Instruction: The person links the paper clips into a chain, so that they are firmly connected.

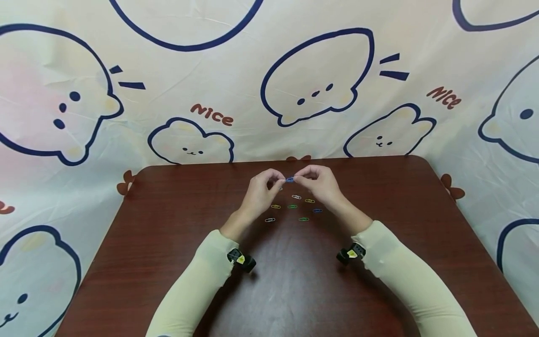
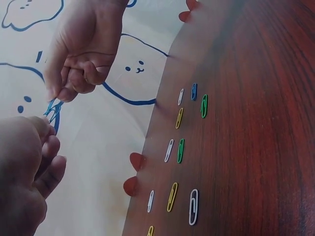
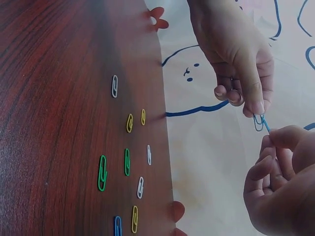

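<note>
On the left, the surface [image 1: 168, 252] offers wide open room out to its left edge; then the left hand [image 1: 262, 189] has its grip pinched on one end of the blue paper clip work [image 1: 290, 179], held up near the far edge, though one clip or two hooked together I cannot tell. Loose paper clips [image 1: 292, 206] lie just nearer. The right hand [image 1: 322, 185] pinches the other end. The step looks like linking or parting clips; next probably calls for small, steady fingertip turns. Open room also lies right.
</note>
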`<act>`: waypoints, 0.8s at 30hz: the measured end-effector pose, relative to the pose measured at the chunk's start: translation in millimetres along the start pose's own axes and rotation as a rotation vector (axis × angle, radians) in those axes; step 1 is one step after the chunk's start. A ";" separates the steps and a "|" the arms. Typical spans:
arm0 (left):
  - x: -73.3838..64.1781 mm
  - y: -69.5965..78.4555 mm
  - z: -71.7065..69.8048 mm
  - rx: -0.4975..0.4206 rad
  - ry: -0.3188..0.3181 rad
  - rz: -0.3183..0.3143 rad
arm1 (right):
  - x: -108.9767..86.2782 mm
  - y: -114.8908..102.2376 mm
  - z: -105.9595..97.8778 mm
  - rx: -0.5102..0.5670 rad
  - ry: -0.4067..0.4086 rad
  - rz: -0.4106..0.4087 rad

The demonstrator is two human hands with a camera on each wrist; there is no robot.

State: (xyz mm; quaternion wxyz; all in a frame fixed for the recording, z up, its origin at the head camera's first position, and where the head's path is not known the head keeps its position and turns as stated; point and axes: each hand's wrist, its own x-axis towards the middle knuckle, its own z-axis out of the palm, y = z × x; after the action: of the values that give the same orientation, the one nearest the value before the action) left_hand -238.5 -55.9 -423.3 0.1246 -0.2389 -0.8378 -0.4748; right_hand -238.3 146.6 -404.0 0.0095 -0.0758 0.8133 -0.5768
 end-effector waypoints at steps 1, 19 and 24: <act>-0.1 0.1 -0.1 0.003 -0.001 0.003 | 0.0 0.1 -0.4 -0.003 -0.002 0.000; -2.7 -1.2 -3.6 -0.018 0.046 0.082 | -1.9 1.8 -7.2 0.013 -0.032 0.024; -2.7 -1.2 -5.0 -0.035 0.067 0.089 | -2.3 1.8 -8.7 0.006 -0.052 0.025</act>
State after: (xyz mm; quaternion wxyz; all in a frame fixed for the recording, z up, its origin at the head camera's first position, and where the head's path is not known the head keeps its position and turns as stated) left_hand -236.9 -61.5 -422.7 0.1691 -0.2620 -0.8133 -0.4911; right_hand -237.1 155.5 -403.0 0.0378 -0.0807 0.8118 -0.5771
